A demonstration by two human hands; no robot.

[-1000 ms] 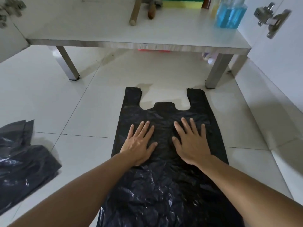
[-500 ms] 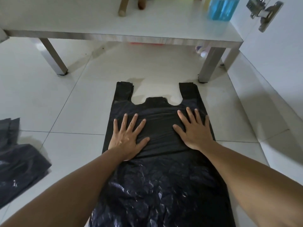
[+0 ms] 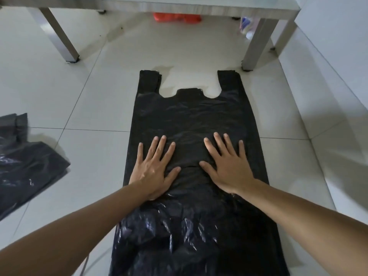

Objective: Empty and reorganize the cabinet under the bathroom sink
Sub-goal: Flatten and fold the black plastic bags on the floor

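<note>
On the pale tiled floor (image 3: 83,100), the black plastic bag (image 3: 191,120) is best flattened by sliding the left hand (image 3: 153,170) and right hand (image 3: 229,168), fingers spread wide and holding nothing, outward toward the handles.

A floor of large pale grey glazed tiles (image 3: 83,100), divided by thin dark grout lines, is seen throughout. A white wall panel (image 3: 338,46) is seen at the right, where it is met by the floor. A faint wet-looking smear (image 3: 165,68) is seen on the tile toward the far side, and a few small dark specks (image 3: 120,28) are scattered on the tiles farther back.
</note>
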